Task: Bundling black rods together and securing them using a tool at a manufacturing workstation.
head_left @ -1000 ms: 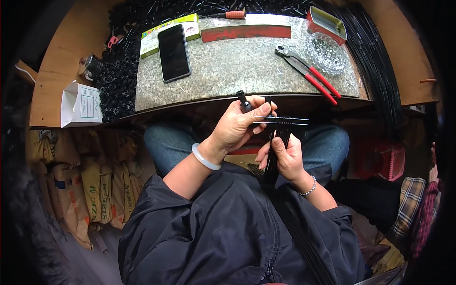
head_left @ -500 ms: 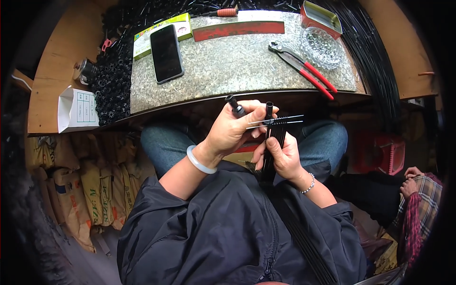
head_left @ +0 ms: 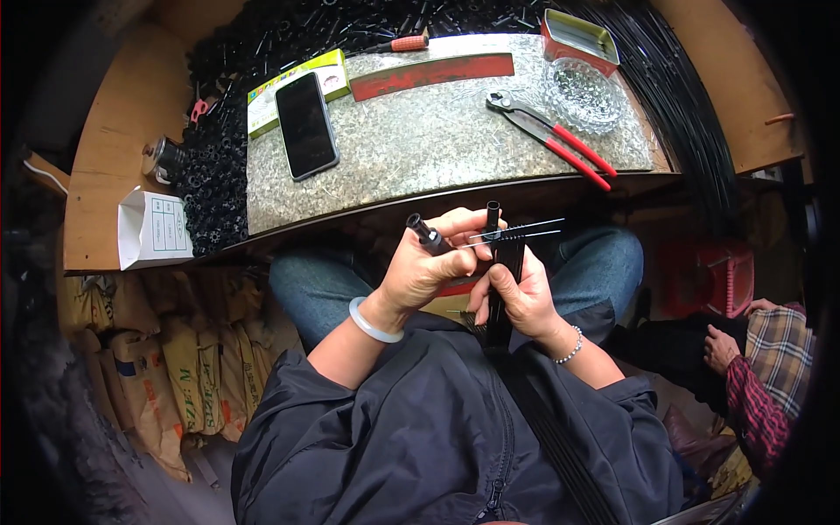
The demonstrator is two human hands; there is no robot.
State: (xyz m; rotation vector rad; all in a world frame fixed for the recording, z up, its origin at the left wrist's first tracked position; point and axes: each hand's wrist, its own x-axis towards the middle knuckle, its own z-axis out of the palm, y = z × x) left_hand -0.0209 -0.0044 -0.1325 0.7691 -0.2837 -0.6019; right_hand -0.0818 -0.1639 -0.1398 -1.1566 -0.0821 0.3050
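Worktop [head_left: 420, 149]: speckled grey slab, upper centre of frame.
Heap of black parts [head_left: 214, 179]: upper left, beside the slab.
Phone [head_left: 306, 125]: dark, lying flat, upper left of slab.
Pliers [head_left: 551, 140]: red handles, upper right of slab.
Glass dish [head_left: 584, 87]: upper right, just above the pliers.
Left hand [head_left: 424, 267]: centre of frame, fingers closed around a short black tube [head_left: 428, 234] (white bangle at the wrist).
Right hand [head_left: 521, 293]: centre, fingers closed on a bundle of black rods [head_left: 505, 262]; thin metal wires [head_left: 516, 233] cross its top.
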